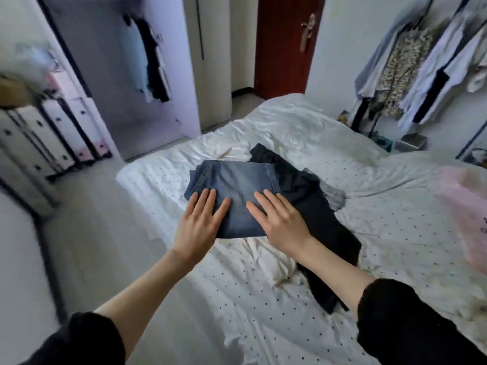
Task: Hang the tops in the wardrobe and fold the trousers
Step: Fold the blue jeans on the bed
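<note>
Folded blue jeans (237, 185) lie as a compact rectangle on the white dotted bed sheet (263, 299). My left hand (199, 225) rests flat on their near left corner, fingers spread. My right hand (279, 219) lies flat on their near right side, fingers apart. A dark crumpled garment (316, 212) lies right of the jeans, partly under them and under my right forearm. A small grey piece of cloth (334, 196) peeks out beyond it. The open wardrobe (118, 75) at the far left has several tops (147, 59) hanging inside.
A wooden hanger (226, 153) lies on the bed behind the jeans. A pink bag (466, 214) sits at the right edge of the bed. A clothes rack (421, 61) with garments stands at the far right. White drawers (52, 135) stand left; a red door (284, 43) is behind.
</note>
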`<state>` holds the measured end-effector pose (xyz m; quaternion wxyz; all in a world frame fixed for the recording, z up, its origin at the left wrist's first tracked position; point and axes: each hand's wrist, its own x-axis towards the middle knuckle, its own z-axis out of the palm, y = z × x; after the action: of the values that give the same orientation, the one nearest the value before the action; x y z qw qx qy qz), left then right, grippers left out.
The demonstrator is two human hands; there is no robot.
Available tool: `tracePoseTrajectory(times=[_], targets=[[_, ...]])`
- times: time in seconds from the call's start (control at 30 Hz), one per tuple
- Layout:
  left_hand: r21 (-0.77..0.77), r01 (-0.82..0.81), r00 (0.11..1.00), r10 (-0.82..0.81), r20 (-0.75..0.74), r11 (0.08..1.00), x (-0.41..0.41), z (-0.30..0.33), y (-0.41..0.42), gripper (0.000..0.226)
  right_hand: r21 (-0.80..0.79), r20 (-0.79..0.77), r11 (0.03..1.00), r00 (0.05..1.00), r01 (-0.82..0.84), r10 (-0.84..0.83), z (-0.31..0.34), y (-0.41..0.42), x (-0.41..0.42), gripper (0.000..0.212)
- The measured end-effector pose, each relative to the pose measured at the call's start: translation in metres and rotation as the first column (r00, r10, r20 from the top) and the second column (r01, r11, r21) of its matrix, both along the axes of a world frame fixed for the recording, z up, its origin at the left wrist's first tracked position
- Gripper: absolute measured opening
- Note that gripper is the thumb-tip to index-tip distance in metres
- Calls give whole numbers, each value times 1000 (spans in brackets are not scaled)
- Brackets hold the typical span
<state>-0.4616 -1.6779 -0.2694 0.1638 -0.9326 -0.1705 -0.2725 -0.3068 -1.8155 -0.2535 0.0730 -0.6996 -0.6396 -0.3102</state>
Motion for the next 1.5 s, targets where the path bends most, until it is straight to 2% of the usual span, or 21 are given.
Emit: tracePoseTrajectory(times=[0.23, 0.33, 0.57, 0.7, 0.87, 1.03, 1.07, 1.17, 1.5], targets=[[53, -248, 968, 250, -30, 967, -61, 21, 151, 49, 52, 11, 967, 969, -248, 248, 13, 192, -33, 47], [70, -315, 948, 317, -22, 946, -65, 27, 216, 49, 64, 26, 951, 953, -302, 301, 19, 269, -32, 50], [49, -404, 915, 403, 26, 914, -66, 54, 375, 46, 47, 13, 914, 915, -403, 402, 44, 450, -23, 47], [49, -436, 900, 435, 34, 899, -79, 55, 452, 44, 50, 57, 899, 900, -435, 433, 46, 535, -34, 51], [63, -421, 907, 421, 13, 905, -93, 58, 583, 48, 36, 57, 913, 913, -406, 403, 49, 658, -49, 45], [88, -354, 934, 356, -7, 931, -95, 68, 683, 52, -3, 24, 954, 954, -299, 299, 56, 743, -56, 60], [103, -325, 943, 330, -32, 940, -99, 79, 757, 52, 29, 29, 964, 964, -265, 264, 61, 809, -62, 60], [95, -304, 950, 309, -48, 948, -91, 87, 801, 52, -1, 1, 977, 977, -212, 212, 71, 845, -59, 63], [111, -168, 980, 178, -87, 980, -20, 105, 996, 57, 44, -7, 995, 996, -87, 87, 83, 1015, -3, 70]])
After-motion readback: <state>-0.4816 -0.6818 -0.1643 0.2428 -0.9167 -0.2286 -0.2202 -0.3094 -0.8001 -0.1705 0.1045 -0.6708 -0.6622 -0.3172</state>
